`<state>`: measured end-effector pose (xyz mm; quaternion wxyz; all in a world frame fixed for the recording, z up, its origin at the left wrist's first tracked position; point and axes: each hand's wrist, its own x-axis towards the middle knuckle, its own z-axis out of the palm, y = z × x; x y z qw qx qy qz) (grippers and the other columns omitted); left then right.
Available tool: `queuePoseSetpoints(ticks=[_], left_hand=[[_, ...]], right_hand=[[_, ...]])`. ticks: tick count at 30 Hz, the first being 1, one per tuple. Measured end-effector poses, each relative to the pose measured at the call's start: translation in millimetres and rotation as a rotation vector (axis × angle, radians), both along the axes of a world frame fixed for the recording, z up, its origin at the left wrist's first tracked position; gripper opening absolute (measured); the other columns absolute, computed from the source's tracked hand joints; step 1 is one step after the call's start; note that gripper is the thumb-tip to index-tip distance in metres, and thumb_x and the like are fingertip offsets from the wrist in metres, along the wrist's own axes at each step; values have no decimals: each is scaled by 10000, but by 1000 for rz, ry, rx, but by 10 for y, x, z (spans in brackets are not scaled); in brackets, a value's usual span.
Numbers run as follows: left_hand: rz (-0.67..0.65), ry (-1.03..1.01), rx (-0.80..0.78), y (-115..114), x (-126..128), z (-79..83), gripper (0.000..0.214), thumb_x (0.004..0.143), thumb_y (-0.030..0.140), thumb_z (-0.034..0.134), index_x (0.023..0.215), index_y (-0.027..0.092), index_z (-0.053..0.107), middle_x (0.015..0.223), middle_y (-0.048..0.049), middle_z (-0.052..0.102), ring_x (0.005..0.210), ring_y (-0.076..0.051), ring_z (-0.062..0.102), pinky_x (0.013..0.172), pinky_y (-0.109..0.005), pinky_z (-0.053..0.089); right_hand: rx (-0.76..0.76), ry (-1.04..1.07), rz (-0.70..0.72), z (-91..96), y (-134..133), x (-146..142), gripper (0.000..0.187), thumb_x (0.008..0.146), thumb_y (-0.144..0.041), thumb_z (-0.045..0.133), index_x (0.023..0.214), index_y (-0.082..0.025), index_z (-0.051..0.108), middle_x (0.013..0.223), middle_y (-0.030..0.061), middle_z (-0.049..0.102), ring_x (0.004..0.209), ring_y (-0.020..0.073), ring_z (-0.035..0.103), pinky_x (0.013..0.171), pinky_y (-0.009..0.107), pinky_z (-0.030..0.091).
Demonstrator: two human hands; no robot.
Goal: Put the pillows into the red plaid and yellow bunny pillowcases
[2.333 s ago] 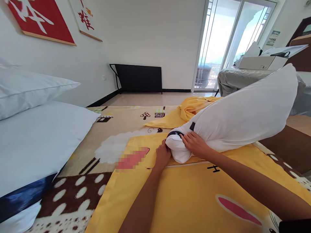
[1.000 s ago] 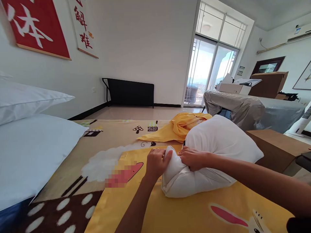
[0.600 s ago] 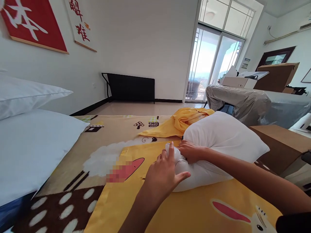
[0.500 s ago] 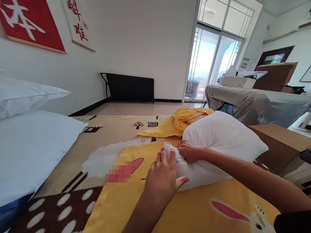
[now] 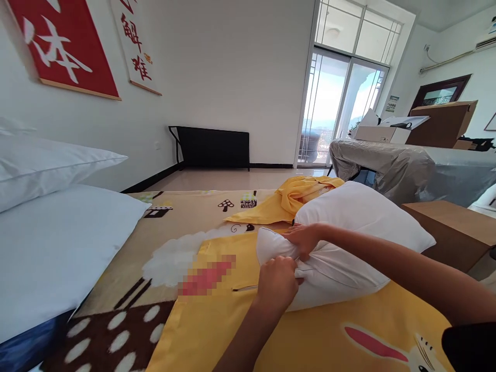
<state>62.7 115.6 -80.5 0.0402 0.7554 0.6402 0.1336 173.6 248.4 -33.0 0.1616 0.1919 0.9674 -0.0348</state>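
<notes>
A plump white pillow [image 5: 356,232] lies on a yellow pillowcase [image 5: 271,330] printed with a rabbit, spread flat over the bed. My left hand [image 5: 277,284] is closed in a fist on the pillow's near corner, bunching the white cloth. My right hand [image 5: 304,238] reaches in from the right and pinches the same bunched end from above, fingers curled into the folds. A slit-like opening in the yellow pillowcase shows just left of my left hand.
Two white pillows [image 5: 58,237] are stacked at the left. A crumpled yellow cloth [image 5: 289,199] lies behind the pillow on the patterned bedspread [image 5: 182,206]. A plastic-covered sofa [image 5: 406,165] with boxes stands at the right, a brown box [image 5: 449,227] beside the bed.
My left hand, spread open beside the pillow half a second ago, has closed on the pillow's near corner. The pillow, held up tilted earlier, now rests flat on the yellow pillowcase.
</notes>
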Motion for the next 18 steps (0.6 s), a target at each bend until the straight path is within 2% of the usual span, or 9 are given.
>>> queuePoseSetpoints(ticks=[3, 5, 7, 9, 11, 13, 15, 18], left_hand=[[-39, 7, 14, -77, 6, 41, 147, 765, 327, 632, 699, 200, 663, 802, -95, 698, 771, -268, 657, 624, -323, 414], [-68, -4, 43, -144, 36, 86, 172, 774, 298, 609, 634, 201, 636, 766, -85, 695, 742, -248, 648, 621, -315, 392], [-94, -61, 86, -197, 49, 135, 246, 784, 276, 580, 552, 196, 575, 680, -64, 674, 666, -212, 618, 618, -307, 371], [-115, -179, 146, -211, 28, 173, 319, 787, 287, 570, 495, 185, 494, 596, -35, 631, 589, -169, 556, 634, -305, 362], [-121, -315, 193, -168, -27, 186, 371, 786, 310, 576, 470, 174, 435, 555, -10, 588, 551, -137, 488, 669, -308, 366], [-106, -422, 226, -72, -98, 163, 387, 787, 320, 581, 464, 171, 427, 564, 3, 573, 575, -130, 470, 719, -322, 376], [-72, -484, 276, 51, -165, 105, 361, 780, 327, 600, 475, 176, 479, 669, -5, 614, 688, -153, 515, 813, -371, 377], [9, -521, 406, 221, -247, -16, 290, 753, 342, 655, 515, 197, 578, 1099, -36, 641, 1069, -255, 503, 993, -531, 259]], right_hand=[[-234, 178, -78, 101, 135, 29, 754, 638, -338, 712, 1323, -173, 444, 1230, 84, 579, 1098, 243, 531, 912, 312, 391], [-295, 323, -104, 50, 188, 50, 710, 646, -315, 708, 1307, -200, 476, 1250, 57, 573, 1070, 214, 539, 904, 283, 397], [-301, 444, -99, -92, 209, 56, 600, 612, -232, 710, 1194, -186, 574, 1152, 41, 624, 947, 191, 566, 834, 270, 423], [-295, 545, -86, -269, 213, 50, 392, 605, -149, 662, 997, -151, 657, 940, 15, 666, 788, 154, 555, 726, 248, 433], [-288, 601, -82, -413, 217, 48, 205, 610, -106, 605, 805, -125, 666, 736, -13, 628, 670, 121, 506, 642, 228, 411], [-290, 629, -78, -484, 233, 61, 120, 630, -119, 589, 734, -114, 649, 682, -18, 593, 651, 111, 477, 617, 220, 394], [-312, 653, -69, -486, 261, 92, 114, 666, -193, 609, 733, -107, 644, 691, -11, 586, 666, 114, 472, 604, 219, 389], [-355, 667, -56, -429, 308, 155, 242, 728, -333, 608, 763, -98, 656, 704, 3, 589, 671, 120, 482, 594, 223, 395]])
